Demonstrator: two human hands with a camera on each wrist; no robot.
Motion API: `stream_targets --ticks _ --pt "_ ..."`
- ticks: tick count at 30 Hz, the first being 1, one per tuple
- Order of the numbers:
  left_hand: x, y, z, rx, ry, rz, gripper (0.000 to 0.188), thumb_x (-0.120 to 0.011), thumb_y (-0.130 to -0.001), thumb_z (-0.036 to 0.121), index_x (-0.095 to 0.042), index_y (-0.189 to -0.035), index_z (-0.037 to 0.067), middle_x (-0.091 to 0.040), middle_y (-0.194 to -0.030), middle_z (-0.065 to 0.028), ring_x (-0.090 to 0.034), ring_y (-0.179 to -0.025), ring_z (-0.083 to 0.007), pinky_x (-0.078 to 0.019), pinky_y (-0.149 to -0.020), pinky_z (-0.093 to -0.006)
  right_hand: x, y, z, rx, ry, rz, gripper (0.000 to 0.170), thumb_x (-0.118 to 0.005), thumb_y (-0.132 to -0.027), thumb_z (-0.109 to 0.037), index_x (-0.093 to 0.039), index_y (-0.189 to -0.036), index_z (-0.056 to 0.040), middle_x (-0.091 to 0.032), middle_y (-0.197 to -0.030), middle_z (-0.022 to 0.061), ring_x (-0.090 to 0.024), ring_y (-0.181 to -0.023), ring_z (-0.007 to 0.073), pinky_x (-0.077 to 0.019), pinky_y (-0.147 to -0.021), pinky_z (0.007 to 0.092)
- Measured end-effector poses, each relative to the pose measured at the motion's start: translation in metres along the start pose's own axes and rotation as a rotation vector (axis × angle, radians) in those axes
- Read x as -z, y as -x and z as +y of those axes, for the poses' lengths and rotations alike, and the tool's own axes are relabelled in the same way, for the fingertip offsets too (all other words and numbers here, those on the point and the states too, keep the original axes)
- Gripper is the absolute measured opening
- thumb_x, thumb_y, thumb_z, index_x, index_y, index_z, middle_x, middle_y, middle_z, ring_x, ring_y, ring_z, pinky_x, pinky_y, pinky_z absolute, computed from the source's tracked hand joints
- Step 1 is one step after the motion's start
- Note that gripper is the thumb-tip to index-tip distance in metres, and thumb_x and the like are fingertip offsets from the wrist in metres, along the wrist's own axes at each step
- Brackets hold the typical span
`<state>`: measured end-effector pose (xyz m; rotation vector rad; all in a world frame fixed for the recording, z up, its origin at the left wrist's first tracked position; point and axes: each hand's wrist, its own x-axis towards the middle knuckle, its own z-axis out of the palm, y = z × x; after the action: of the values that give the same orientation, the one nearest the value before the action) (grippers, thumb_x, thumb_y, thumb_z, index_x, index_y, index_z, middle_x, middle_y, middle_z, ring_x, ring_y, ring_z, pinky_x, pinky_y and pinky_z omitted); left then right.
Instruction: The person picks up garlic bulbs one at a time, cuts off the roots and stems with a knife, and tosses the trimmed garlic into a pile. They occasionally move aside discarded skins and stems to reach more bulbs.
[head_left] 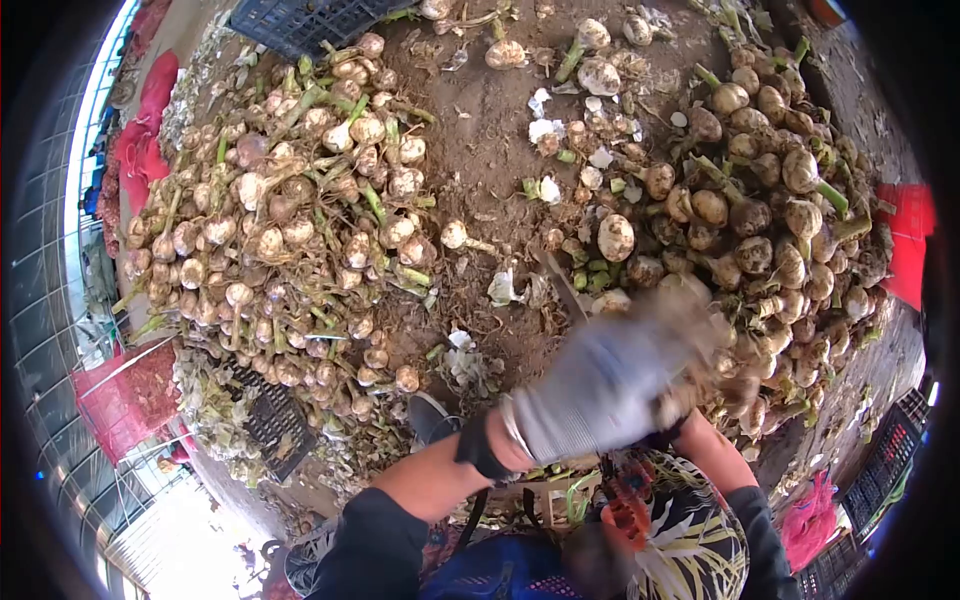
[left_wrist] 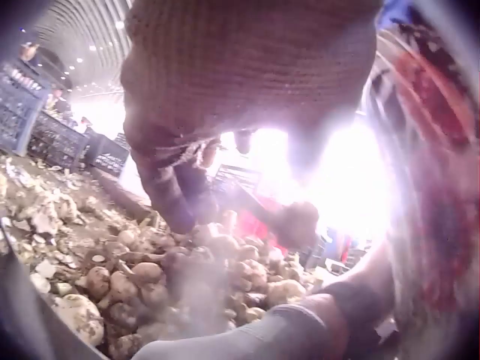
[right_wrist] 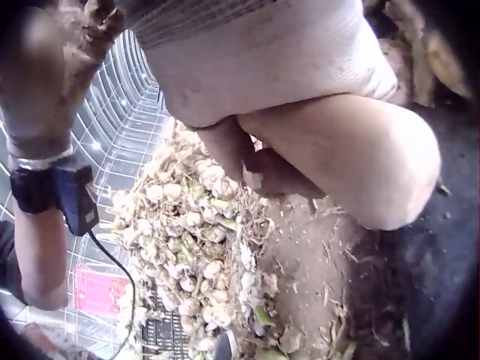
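Evidently, bulbs are being handled near the pile (head_left: pixel 755 210) at two o'clock; next calls for steady fingers. What left hand (head_left: pixel 590 385) or curled right hand (right_wrist: pixel 277 82) grips, I can't tell.

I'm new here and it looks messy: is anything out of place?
Possibly: a garlic bulb and pale peelings lie loose on the dirt floor between two garlic heaps. A black crate looks askew, partly covered by leafy scraps.

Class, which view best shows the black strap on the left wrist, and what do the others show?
The right wrist view: strap and attached box stand out. The head view shows just a dark band at the wrist; the left wrist view shows none of it.
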<state>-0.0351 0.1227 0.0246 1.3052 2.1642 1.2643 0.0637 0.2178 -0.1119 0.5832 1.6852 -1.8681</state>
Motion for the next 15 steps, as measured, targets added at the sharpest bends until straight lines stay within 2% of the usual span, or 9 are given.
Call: stream_targets --ticks 2,3,4,6,7,10,12,14,15 --pt "0.034 0.004 -0.035 0.548 -0.118 0.137 0.043 -0.070 -0.084 0.019 -0.059 -0.123 0.006 -0.063 -0.122 -0.0161 -0.066 -0.104 -0.0336 -0.0566 -0.084 -0.0410 0.004 -0.003 -0.007 -0.037 0.029 0.037 0.018 -0.072 -0.083 -0.005 -0.070 -0.100 0.0011 -0.068 -0.084 -0.0013 -0.060 -0.075 0.0102 -0.0501 -0.071 0.0273" --pt "0.045 0.019 -0.076 0.701 -0.253 0.225 0.043 -0.070 -0.086 0.023 -0.059 -0.122 0.003 -0.063 -0.121 -0.0174 -0.066 -0.102 -0.0355 -0.0563 -0.084 -0.0408 0.006 -0.005 -0.006 0.016 -0.057 0.096 0.016 -0.075 -0.080 -0.009 -0.070 -0.093 -0.0022 -0.064 -0.073 -0.0008 -0.057 -0.067 0.0062 -0.0472 -0.059 0.0261" --pt "0.047 0.040 -0.123 0.853 -0.389 0.310 0.044 -0.070 -0.087 0.026 -0.058 -0.121 0.001 -0.063 -0.119 -0.0187 -0.066 -0.099 -0.0375 -0.0560 -0.084 -0.0406 0.007 -0.007 -0.011 0.074 -0.036 0.151 0.016 -0.076 -0.079 -0.009 -0.070 -0.093 -0.0019 -0.061 -0.071 -0.0016 -0.055 -0.065 0.0069 -0.0461 -0.058 0.0249" --pt "0.041 0.071 -0.181 1.087 -0.895 0.175 0.027 -0.065 -0.090 0.023 -0.059 -0.109 0.005 -0.066 -0.109 -0.0147 -0.070 -0.086 -0.0351 -0.0563 -0.069 -0.0426 0.005 -0.013 -0.019 0.016 -0.099 0.148 0.016 -0.075 -0.081 -0.007 -0.070 -0.095 -0.0019 -0.060 -0.073 -0.0025 -0.054 -0.064 0.0064 -0.0450 -0.058 0.0245" --pt "0.044 0.076 -0.190 1.085 -0.893 0.177 0.027 -0.065 -0.090 0.023 -0.059 -0.109 0.005 -0.066 -0.109 -0.0147 -0.070 -0.086 -0.0351 -0.0563 -0.069 -0.0426 0.004 -0.016 -0.027 0.017 -0.097 0.149 0.016 -0.075 -0.081 -0.007 -0.070 -0.095 -0.0019 -0.060 -0.073 -0.0025 -0.054 -0.064 0.0064 -0.0450 -0.058 0.0245" --pt "0.042 0.076 -0.190 1.082 -0.567 0.116 0.026 -0.066 -0.089 0.018 -0.059 -0.109 0.004 -0.068 -0.098 -0.0117 -0.070 -0.083 -0.0306 -0.0571 -0.070 -0.0384 0.002 -0.021 -0.045 -0.061 -0.241 0.100 0.018 -0.074 -0.084 -0.006 -0.070 -0.101 -0.0020 -0.062 -0.077 -0.0031 -0.053 -0.064 0.0053 -0.0454 -0.060 0.0245" --pt "0.033 0.067 -0.152 0.781 0.056 0.337 0.027 -0.068 -0.084 0.011 -0.060 -0.109 0.006 -0.069 -0.094 -0.0116 -0.071 -0.083 -0.0273 -0.0571 -0.073 -0.0361 0.001 -0.027 -0.053 -0.017 -0.394 0.166 0.022 -0.073 -0.088 -0.006 -0.069 -0.108 -0.0010 -0.063 -0.080 -0.0037 -0.053 -0.065 0.0039 -0.0454 -0.060 0.0240" --pt "0.025 0.066 -0.119 0.584 -0.114 0.222 0.032 -0.067 -0.080 0.003 -0.060 -0.111 0.007 -0.068 -0.096 -0.0107 -0.071 -0.086 -0.0254 -0.0569 -0.077 -0.0344 0.001 -0.028 -0.071 -0.024 -0.472 0.129 0.024 -0.073 -0.090 -0.008 -0.068 -0.112 0.0006 -0.065 -0.084 -0.0030 -0.056 -0.070 0.0049 -0.0484 -0.065 0.0243" --pt "0.020 0.061 -0.100 0.541 -0.057 0.218 0.036 -0.065 -0.079 0.000 -0.060 -0.114 0.010 -0.067 -0.100 -0.0100 -0.070 -0.089 -0.0247 -0.0565 -0.078 -0.0338 -0.003 -0.029 -0.078 0.027 -0.461 0.114 0.024 -0.072 -0.091 -0.008 -0.068 -0.113 0.0009 -0.067 -0.088 -0.0020 -0.058 -0.074 0.0059 -0.0498 -0.068 0.0246"
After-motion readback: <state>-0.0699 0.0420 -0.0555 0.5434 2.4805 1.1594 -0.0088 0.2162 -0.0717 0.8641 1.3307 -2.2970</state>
